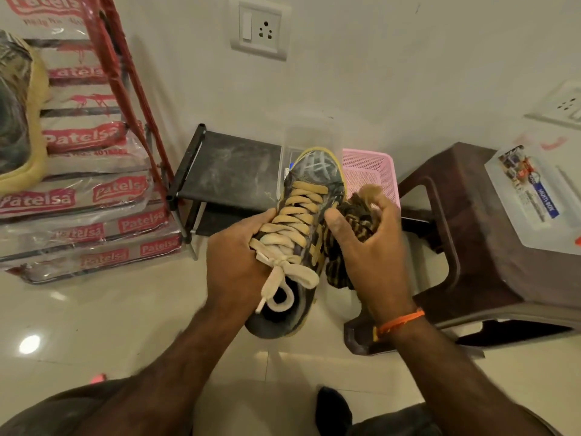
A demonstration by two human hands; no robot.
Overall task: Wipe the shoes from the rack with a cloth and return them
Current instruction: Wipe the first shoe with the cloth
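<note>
A dark sneaker [314, 180] with tan laces and a yellowish sole is held up in the air, toe pointing away from me. My left hand [232, 259] grips it from the left side near the laces and collar. My right hand [367, 247] holds a bunched dark striped cloth [352, 221] pressed against the shoe's right side. Behind the shoe stands a low black shoe rack [229, 171] with a dusty top shelf, against the wall.
A pink plastic basket [374, 171] and a clear container [309, 136] sit on the rack's right part. A brown plastic stool [465, 240] with a clear lidded box [534, 196] stands right. Stacked packaged bags [81, 196] and a red frame [132, 89] fill the left. Another dark shoe [333, 410] lies on the floor.
</note>
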